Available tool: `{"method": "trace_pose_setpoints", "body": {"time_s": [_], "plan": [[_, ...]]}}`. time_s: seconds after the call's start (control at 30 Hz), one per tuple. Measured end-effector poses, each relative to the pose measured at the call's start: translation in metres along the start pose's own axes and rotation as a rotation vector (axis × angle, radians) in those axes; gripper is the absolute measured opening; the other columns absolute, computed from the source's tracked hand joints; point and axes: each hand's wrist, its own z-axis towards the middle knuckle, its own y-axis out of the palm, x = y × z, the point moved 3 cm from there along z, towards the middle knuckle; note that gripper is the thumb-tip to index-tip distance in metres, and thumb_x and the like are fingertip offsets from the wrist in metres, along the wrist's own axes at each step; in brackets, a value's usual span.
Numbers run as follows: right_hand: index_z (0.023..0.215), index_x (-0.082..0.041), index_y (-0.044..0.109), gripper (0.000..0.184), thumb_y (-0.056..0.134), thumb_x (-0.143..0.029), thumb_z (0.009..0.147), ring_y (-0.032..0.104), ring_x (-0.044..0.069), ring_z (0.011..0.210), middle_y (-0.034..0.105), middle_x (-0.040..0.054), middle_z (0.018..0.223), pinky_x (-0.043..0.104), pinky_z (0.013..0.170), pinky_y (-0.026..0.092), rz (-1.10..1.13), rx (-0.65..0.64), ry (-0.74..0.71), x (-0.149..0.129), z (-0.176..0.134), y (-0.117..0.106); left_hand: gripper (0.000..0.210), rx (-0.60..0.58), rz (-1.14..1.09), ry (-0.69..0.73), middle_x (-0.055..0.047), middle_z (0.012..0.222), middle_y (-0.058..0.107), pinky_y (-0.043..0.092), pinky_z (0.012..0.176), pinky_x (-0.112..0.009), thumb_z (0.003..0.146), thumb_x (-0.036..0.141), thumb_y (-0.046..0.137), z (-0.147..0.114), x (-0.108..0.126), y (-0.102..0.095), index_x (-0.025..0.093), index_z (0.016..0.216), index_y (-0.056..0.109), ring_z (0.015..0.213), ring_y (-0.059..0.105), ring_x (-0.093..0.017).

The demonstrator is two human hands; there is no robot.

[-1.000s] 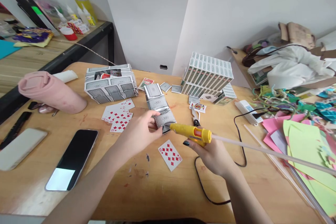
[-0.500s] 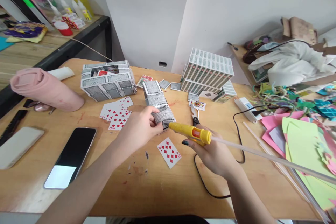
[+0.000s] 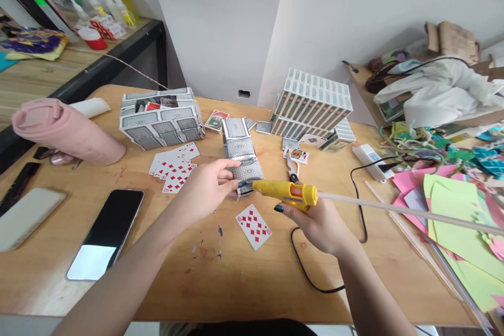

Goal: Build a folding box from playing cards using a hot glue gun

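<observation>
My left hand (image 3: 212,186) grips the near left edge of a folded strip of playing cards (image 3: 241,146), their grey patterned backs facing up. In my right hand (image 3: 321,220) is a yellow hot glue gun (image 3: 285,192), with a long clear glue stick (image 3: 378,203) running out of its rear. The nozzle points left and meets the near end of the strip; whether glue is coming out cannot be made out. Face up just below lies a ten of diamonds (image 3: 254,227). Several more diamond cards (image 3: 175,168) are spread left of the strip.
A box built of cards (image 3: 161,121) and stacked card packs (image 3: 313,102) stand at the back. Scissors (image 3: 292,168) lie right of the strip. A black cable (image 3: 311,281) loops near a power strip (image 3: 370,160). Leftward are a phone (image 3: 108,233) and a pink tumbler (image 3: 69,131).
The card strip has turned slightly and its far end has shifted right. The glue gun is now more level, its nozzle a little higher and still at the near end.
</observation>
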Motion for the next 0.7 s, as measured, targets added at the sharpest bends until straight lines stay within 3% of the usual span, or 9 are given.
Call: {"method": "trace_pose_setpoints", "body": {"time_s": [0.17,0.37,0.7], "plan": [[0.101,-0.019,0.062,0.033,0.054,-0.047,0.085,0.062,0.026,0.090,0.068,0.0087,0.096,0.036,0.076,0.049,0.052,0.009,0.039,0.0010,0.0006,-0.0007,0.035,-0.055,-0.187,-0.061,-0.005,0.103,0.073,0.059,0.075,-0.031,0.083,0.011,0.052,0.0014,-0.0038,0.0040,0.018,0.117,0.054,0.077,0.073,-0.017],[0.101,-0.017,0.061,0.033,0.054,-0.044,0.085,0.062,0.026,0.089,0.067,0.0098,0.093,0.036,0.073,0.049,0.051,-0.005,0.071,0.0004,0.0003,-0.0018,0.038,-0.064,-0.232,-0.077,-0.008,0.106,0.071,0.059,0.077,-0.031,0.083,0.013,0.054,0.0000,-0.0047,0.0033,0.016,0.121,0.052,0.080,0.072,-0.017],[0.097,-0.017,0.061,0.030,0.048,-0.042,0.089,0.061,0.022,0.080,0.064,0.0093,0.090,0.035,0.072,0.049,-0.163,0.055,-0.031,-0.0050,-0.0034,-0.0062,0.045,0.035,0.071,-0.008,-0.002,0.088,0.073,0.056,0.071,-0.028,0.072,0.028,0.067,-0.0023,0.0002,0.0003,0.020,0.114,0.058,0.081,0.070,-0.018]]}}
